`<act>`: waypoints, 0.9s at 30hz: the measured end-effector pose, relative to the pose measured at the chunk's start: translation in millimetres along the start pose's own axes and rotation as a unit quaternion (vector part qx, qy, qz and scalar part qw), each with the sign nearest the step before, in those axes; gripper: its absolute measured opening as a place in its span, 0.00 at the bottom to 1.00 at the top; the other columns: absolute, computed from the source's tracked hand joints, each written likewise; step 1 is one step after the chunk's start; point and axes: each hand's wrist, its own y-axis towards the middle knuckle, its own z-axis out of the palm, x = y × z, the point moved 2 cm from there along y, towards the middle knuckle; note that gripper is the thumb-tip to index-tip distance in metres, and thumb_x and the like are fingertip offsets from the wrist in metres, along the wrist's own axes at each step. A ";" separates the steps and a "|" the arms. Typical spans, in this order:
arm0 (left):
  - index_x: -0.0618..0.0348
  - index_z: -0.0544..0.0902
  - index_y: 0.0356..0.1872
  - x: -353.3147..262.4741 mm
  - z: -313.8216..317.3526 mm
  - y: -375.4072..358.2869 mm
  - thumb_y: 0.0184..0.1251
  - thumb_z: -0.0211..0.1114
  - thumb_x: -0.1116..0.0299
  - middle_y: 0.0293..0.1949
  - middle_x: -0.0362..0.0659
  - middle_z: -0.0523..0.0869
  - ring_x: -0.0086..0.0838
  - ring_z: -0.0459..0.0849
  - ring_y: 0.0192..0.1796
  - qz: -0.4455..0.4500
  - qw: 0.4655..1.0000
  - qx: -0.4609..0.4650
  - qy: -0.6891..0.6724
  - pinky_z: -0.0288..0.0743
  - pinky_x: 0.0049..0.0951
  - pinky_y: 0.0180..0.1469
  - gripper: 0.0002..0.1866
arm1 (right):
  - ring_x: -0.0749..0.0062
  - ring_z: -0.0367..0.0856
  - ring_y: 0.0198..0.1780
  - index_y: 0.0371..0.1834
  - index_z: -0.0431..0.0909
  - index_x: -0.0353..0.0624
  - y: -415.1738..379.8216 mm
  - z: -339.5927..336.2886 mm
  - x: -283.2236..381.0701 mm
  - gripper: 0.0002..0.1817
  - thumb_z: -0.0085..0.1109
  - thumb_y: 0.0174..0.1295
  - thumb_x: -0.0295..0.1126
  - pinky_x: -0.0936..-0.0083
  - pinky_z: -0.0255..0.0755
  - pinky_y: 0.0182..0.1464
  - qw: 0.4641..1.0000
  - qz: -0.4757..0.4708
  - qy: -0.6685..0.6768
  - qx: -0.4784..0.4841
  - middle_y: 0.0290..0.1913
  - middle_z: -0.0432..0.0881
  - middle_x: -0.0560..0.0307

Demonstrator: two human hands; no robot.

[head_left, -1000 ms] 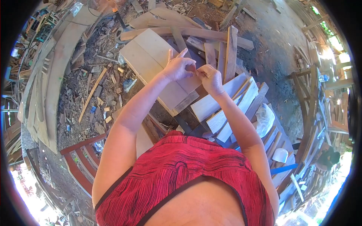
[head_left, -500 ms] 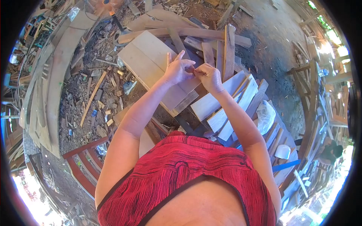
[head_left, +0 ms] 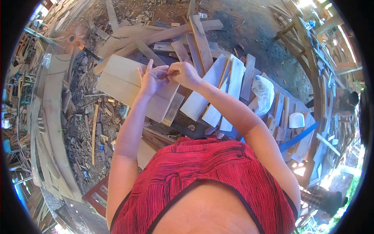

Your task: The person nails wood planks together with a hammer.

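Observation:
My left hand (head_left: pixel 153 79) is raised over a pale wooden board (head_left: pixel 119 76), with some fingers stretched up and its thumb and index finger pinched towards the other hand. Touching it at the fingertips is my right hand (head_left: pixel 184 74), its fingers curled in a pinch. Whatever lies between the fingertips is too small to make out. Below and to the right of the hands, white-faced planks (head_left: pixel 230 91) lie side by side at a slant.
A clear plastic bag (head_left: pixel 262 94), a white cup-like object (head_left: pixel 296 120) and a blue strip (head_left: pixel 299 137) lie among planks at the right. A fan (head_left: pixel 71 39) stands at the upper left. Wood scraps cover the ground. Two people appear at the far right.
The view has turned, so the boards and both hands appear further left. The hands remain together at the fingertips. People at the right edge now show more clearly.

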 end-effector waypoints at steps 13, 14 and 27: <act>0.54 0.88 0.31 -14.1 -4.7 -6.7 0.50 0.76 0.66 0.57 0.41 0.83 0.51 0.55 0.75 0.094 0.993 -0.022 0.064 0.48 0.51 0.74 0.08 | 0.80 0.78 0.38 0.45 0.81 0.36 -75.3 -74.5 -35.3 0.17 0.71 0.56 0.32 0.79 0.73 0.43 0.962 0.081 0.194 -0.175 0.36 0.83 0.59; 0.55 0.88 0.31 -34.6 -5.4 -8.7 0.50 0.76 0.67 0.57 0.43 0.83 0.50 0.57 0.74 0.072 0.991 -0.013 0.108 0.47 0.50 0.74 0.08 | 0.80 0.78 0.39 0.45 0.81 0.36 -96.0 -83.9 -48.5 0.16 0.70 0.56 0.32 0.79 0.73 0.43 0.957 0.104 0.175 -0.206 0.36 0.83 0.59; 0.51 0.88 0.29 -24.6 -6.0 -7.6 0.52 0.75 0.69 0.57 0.41 0.84 0.39 0.51 0.78 0.043 0.999 0.018 0.015 0.17 0.58 0.72 0.04 | 0.62 0.84 0.35 0.38 0.82 0.41 -441.7 -173.8 -149.0 0.09 0.63 0.57 0.33 0.70 0.75 0.40 0.733 0.331 -0.204 -0.558 0.32 0.84 0.50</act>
